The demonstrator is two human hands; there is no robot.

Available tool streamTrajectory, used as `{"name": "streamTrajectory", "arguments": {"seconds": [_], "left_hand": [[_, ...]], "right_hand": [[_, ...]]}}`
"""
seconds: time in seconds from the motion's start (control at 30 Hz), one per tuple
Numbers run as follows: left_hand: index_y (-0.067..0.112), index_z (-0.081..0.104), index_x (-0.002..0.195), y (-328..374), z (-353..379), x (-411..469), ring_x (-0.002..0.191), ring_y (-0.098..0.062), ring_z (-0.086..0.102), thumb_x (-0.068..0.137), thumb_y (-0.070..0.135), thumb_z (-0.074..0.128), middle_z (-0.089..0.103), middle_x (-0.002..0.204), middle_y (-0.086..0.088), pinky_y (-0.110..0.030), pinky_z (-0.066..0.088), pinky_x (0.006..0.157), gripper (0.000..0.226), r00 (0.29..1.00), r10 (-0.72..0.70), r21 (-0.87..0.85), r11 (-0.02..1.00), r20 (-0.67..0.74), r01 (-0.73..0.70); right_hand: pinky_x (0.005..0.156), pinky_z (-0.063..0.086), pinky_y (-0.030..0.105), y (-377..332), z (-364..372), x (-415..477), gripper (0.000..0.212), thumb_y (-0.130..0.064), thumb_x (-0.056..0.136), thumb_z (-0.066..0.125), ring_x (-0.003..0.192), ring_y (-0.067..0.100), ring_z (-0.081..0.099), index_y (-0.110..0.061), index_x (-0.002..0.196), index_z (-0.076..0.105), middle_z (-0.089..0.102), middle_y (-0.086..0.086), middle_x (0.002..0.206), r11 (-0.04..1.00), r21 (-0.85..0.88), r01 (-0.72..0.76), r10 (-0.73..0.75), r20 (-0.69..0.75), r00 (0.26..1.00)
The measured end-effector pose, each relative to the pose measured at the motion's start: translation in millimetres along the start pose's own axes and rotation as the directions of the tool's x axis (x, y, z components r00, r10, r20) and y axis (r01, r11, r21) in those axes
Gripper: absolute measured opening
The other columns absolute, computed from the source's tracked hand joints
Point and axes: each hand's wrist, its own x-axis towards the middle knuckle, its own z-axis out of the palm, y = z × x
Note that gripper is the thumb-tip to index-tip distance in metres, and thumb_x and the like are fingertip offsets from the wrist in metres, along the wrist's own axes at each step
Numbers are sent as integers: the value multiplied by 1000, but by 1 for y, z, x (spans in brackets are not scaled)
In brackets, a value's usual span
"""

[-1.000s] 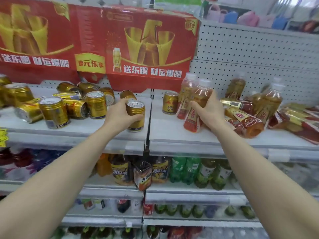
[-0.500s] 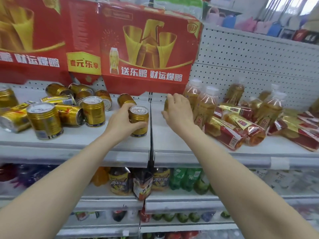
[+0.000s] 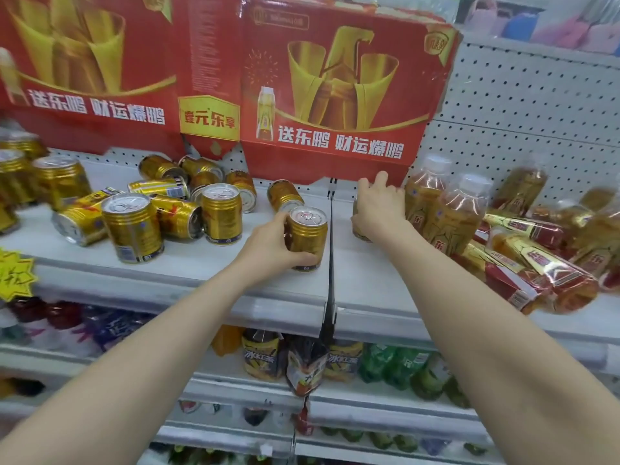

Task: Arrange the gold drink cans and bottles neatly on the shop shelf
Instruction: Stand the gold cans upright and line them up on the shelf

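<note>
My left hand (image 3: pixel 268 245) grips an upright gold can (image 3: pixel 307 241) standing at the right end of the left shelf section (image 3: pixel 188 263). My right hand (image 3: pixel 377 209) wraps over a second gold can (image 3: pixel 359 226) just right of the shelf gap; most of that can is hidden by my fingers. Left of my hands, several gold cans (image 3: pixel 167 209) stand or lie tumbled. To the right, two amber bottles (image 3: pixel 446 213) stand upright beside my right hand, and more bottles (image 3: pixel 536 263) lie in a heap.
A red promotional cardboard sign (image 3: pixel 335 95) hangs low over the shelf, just above my right hand. White pegboard (image 3: pixel 520 112) backs the shelf. Lower shelves (image 3: pixel 385 414) hold green and dark bottled drinks. A yellow price tag (image 3: pixel 13 276) sticks out at the left edge.
My right hand let go of an amber bottle, moved left and closed over the gold can by the shelf gap. My left hand kept hold of its can.
</note>
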Motion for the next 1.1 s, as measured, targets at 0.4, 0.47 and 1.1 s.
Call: {"name": "streamTrajectory", "arguments": {"seconds": [0.4, 0.47, 1.1], "left_hand": [[25, 47, 131, -4, -53, -48, 101, -10, 57, 66, 48, 85, 57, 110, 13, -27, 46, 84, 79, 973, -57, 31, 997, -223, 65], [25, 47, 129, -13, -62, -57, 101, -12, 57, 66, 48, 85, 57, 109, 12, -28, 46, 84, 78, 966, -84, 59, 993, -244, 101], [22, 42, 136, -53, -189, -146, 96, -9, 52, 69, 50, 83, 50, 106, 15, -25, 39, 77, 83, 897, -145, 122, 969, -418, 214]], "right_hand": [[90, 44, 37, -34, -60, -32, 58, -36, 76, 81, 111, 26, 54, -17, 125, 56, 61, 4, 122, 791, 595, 141, -139, -51, 989], [90, 43, 36, -50, -66, -38, 59, -37, 76, 81, 114, 25, 54, -18, 126, 57, 62, 3, 123, 776, 603, 186, -191, -56, 980], [91, 54, 45, -181, -136, -50, 48, -37, 87, 68, 107, 33, 62, -9, 126, 63, 67, 14, 121, 713, 560, 423, -421, -141, 896]]}}
